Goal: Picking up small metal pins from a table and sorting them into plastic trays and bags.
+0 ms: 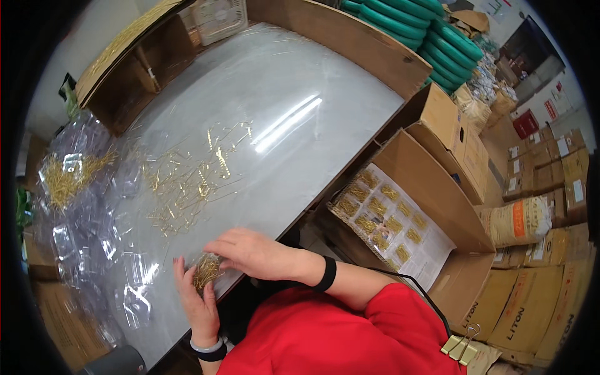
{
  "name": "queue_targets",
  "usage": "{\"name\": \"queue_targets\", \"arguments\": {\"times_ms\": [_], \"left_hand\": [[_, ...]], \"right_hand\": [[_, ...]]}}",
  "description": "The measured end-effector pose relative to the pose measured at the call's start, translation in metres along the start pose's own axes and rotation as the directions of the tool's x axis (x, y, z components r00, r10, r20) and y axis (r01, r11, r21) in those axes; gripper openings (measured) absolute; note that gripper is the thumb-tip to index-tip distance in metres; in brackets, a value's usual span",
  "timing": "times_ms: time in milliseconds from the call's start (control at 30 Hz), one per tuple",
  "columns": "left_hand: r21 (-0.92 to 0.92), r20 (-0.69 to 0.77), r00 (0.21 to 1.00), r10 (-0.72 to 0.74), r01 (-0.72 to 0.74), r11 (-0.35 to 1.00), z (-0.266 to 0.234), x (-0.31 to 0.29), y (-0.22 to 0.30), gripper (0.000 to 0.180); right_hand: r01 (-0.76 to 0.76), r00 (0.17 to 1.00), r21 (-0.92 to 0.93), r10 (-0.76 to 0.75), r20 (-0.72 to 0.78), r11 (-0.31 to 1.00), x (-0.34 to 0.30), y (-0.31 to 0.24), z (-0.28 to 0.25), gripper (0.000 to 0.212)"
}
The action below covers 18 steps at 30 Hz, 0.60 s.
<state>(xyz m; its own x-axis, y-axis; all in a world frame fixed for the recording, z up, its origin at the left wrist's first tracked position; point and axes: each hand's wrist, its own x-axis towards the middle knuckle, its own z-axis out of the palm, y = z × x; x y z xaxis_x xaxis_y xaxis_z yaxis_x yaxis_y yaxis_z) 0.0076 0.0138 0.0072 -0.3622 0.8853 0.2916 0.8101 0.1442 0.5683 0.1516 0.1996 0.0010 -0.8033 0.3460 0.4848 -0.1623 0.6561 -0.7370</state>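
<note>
Near the table's front edge, my left hand (200, 306) curls around a small bundle of thin gold metal pieces (207, 270). They look like hairpins or wire pins, and seem to sit in something clear. My right hand (253, 253) comes in from the right, its fingers closed over the top of the bundle; the tips are partly hidden. Beyond my hands, loose gold pins (187, 187) lie scattered on the grey tabletop (331, 81). Clear plastic boxes (134, 306) are heaped to the left, with a pile of gold pins (72, 178) on top of them.
To the right, an open cardboard box (431, 194) holds rows of packed gold bundles (377, 206) on printed paper. A wooden shelf (112, 106) and a white fan (220, 19) stand at the back left. Green coiled hoses (450, 59) and stacked cartons (519, 306) lie beyond the table.
</note>
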Motion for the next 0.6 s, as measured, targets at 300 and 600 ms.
{"name": "queue_targets", "arguments": {"times_ms": [300, 600], "left_hand": [[0.072, -0.041, 0.999, -0.016, 0.019, 0.997, -0.004, -0.004, -0.002, 0.040], [0.012, -0.096, 0.995, 0.029, -0.028, 1.000, 0.008, -0.003, -0.005, 0.054]], "right_hand": [[-0.015, 0.999, 0.081, 0.018, -0.033, 0.997, 0.013, -0.003, 0.018, 0.025], [-0.205, 0.978, 0.055, 0.204, 0.034, 0.977, 0.018, -0.024, 0.015, 0.021]]}}
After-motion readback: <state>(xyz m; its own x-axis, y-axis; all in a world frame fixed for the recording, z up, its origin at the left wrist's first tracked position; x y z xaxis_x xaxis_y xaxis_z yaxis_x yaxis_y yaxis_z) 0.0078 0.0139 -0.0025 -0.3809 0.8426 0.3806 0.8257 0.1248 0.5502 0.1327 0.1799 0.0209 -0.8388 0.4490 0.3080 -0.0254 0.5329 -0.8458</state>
